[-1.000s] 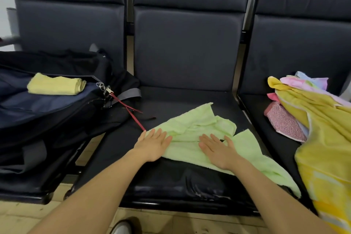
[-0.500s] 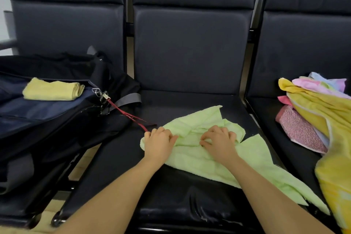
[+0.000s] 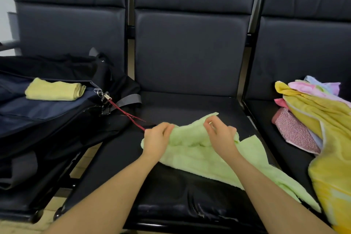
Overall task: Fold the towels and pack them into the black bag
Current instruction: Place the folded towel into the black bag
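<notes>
A light green towel (image 3: 209, 159) lies crumpled on the middle black seat (image 3: 171, 192). My left hand (image 3: 157, 139) pinches its left part and my right hand (image 3: 221, 135) pinches its upper edge, both lifting the cloth a little. On the left seat the black bag (image 3: 57, 125) lies open, with a folded yellow-green towel (image 3: 54, 90) resting on its dark blue lining. A heap of unfolded towels (image 3: 322, 123), yellow, pink and patterned, is piled on the right seat.
A red cord (image 3: 126, 113) with a small padlock (image 3: 106, 97) trails from the bag onto the middle seat. Three dark seat backs (image 3: 190, 51) stand behind. Pale floor (image 3: 15, 226) shows at the lower left.
My hands went from lying flat on the green towel to curling and pinching its upper part, raising it slightly off the seat. The view has shifted a little to the left.
</notes>
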